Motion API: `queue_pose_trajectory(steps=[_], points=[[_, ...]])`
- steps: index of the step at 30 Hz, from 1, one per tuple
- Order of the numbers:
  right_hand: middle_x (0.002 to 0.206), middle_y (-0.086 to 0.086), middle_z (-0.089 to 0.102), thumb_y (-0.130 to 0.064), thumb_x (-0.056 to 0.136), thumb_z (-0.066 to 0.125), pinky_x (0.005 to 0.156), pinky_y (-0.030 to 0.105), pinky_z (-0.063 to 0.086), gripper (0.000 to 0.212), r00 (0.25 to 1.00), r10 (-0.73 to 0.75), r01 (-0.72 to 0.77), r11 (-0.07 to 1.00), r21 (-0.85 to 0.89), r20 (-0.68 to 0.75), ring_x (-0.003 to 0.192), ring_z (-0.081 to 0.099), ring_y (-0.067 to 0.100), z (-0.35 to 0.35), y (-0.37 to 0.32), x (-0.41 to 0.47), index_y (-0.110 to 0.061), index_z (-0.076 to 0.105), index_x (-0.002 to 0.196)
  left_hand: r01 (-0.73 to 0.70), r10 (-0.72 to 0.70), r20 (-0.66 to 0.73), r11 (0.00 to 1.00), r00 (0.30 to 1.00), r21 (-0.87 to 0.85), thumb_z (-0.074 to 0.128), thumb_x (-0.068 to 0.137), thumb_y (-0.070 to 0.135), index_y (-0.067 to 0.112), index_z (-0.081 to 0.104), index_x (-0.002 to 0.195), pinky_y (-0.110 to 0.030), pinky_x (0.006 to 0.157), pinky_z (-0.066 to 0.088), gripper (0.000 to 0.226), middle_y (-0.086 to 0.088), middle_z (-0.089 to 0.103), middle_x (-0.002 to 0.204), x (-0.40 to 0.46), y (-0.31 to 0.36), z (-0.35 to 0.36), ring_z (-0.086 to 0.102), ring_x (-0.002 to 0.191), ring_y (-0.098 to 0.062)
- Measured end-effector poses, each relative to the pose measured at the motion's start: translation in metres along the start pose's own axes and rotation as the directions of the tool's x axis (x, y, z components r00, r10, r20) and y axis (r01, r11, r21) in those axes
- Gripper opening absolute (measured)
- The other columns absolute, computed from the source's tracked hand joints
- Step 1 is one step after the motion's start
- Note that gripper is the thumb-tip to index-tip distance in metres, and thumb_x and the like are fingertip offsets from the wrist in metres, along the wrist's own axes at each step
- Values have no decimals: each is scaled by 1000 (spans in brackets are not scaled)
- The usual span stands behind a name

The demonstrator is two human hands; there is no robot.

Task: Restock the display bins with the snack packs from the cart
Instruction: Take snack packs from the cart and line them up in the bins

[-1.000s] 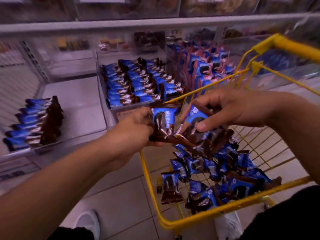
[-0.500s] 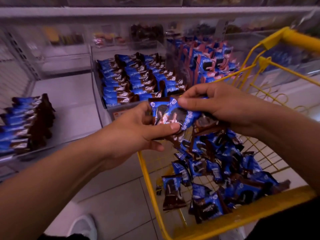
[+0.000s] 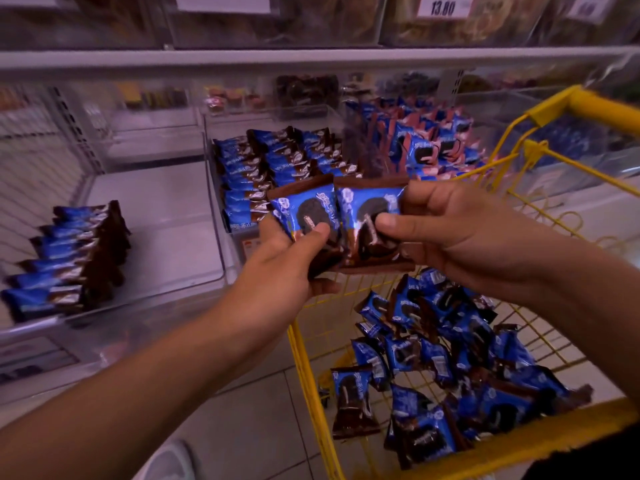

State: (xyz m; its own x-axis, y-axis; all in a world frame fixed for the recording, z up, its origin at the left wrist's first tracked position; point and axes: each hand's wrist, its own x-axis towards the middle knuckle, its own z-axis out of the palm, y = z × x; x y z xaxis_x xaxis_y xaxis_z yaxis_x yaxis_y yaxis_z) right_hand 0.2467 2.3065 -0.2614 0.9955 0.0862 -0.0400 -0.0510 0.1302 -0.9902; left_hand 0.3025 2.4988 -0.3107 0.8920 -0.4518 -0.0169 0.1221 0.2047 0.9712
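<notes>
Two blue-and-brown cookie snack packs are held side by side above the cart's left rim. My left hand (image 3: 284, 268) pinches the left pack (image 3: 304, 216) with its thumb on the front. My right hand (image 3: 457, 233) pinches the right pack (image 3: 367, 223) the same way. The yellow wire cart (image 3: 311, 375) below holds several loose packs (image 3: 450, 368) of the same kind. Just beyond the held packs, the middle display bin (image 3: 235, 233) carries neat rows of these packs (image 3: 277, 164). The left bin (image 3: 166, 209) has one short row of packs (image 3: 69, 258) at its left side.
A bin (image 3: 429, 143) of blue-and-pink packs stands behind the cart's far corner. Clear bins with other snacks fill the upper shelf under a price tag (image 3: 446, 6). The cart handle (image 3: 595, 105) rises at right. My white shoe (image 3: 166, 459) is on the tiled floor.
Both hands rose from the cart and the packs, bunched together before, are now spread flat side by side facing me. The view tilted upward toward the shelf.
</notes>
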Motion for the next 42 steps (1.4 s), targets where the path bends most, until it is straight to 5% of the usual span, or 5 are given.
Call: queue_pose_trajectory(steps=[12, 16, 26, 37, 42], points=[[117, 20, 68, -18, 68, 79, 85, 33, 60, 57, 947, -259, 214, 951, -224, -192, 103, 72, 29, 33, 6, 5, -10, 66, 123, -55, 56, 37, 998, 998, -19, 40, 90, 50, 23, 54, 133, -33, 63, 51, 53, -2, 74, 110, 2, 12, 0, 70, 94, -22], [122, 12, 70, -24, 78, 74, 92, 34, 57, 50, 989, -141, 134, 982, -131, -51, 111, 69, 29, 46, 8, 7, -11, 64, 124, -110, 115, -35, 987, 993, 117, 31, 90, 71, 21, 48, 141, -36, 99, 50, 74, -5, 63, 132, -8, 21, 1, 60, 121, -19], [96, 14, 76, -25, 64, 76, 75, 38, 60, 45, 953, -148, 188, 973, -134, 266, 86, 74, 25, 137, -36, 88, -7, 73, 105, -429, 534, 78, 576, 842, 696, 44, 100, 28, 35, 66, 96, -19, 79, 46, 24, 19, 72, 90, -39, 124, -114, 60, 91, 13], [82, 0, 74, -65, 47, 69, 68, 40, 59, 66, 799, 279, 482, 233, -845, 533, 70, 67, 15, 254, -9, 188, -19, 70, 94, -221, 496, 107, 176, 862, 959, 60, 91, 37, 24, 71, 100, -20, 78, 50, 20, 12, 71, 90, -64, 135, -253, 66, 88, -4], [79, 5, 70, -61, 67, 79, 68, 44, 55, 49, 672, 395, 584, 238, -776, 627, 73, 64, 22, 280, 22, 201, -17, 68, 85, -192, 475, 95, 162, 875, 968, 61, 90, 28, 19, 73, 99, -14, 77, 48, 18, 11, 71, 89, -55, 139, -264, 65, 87, -2]])
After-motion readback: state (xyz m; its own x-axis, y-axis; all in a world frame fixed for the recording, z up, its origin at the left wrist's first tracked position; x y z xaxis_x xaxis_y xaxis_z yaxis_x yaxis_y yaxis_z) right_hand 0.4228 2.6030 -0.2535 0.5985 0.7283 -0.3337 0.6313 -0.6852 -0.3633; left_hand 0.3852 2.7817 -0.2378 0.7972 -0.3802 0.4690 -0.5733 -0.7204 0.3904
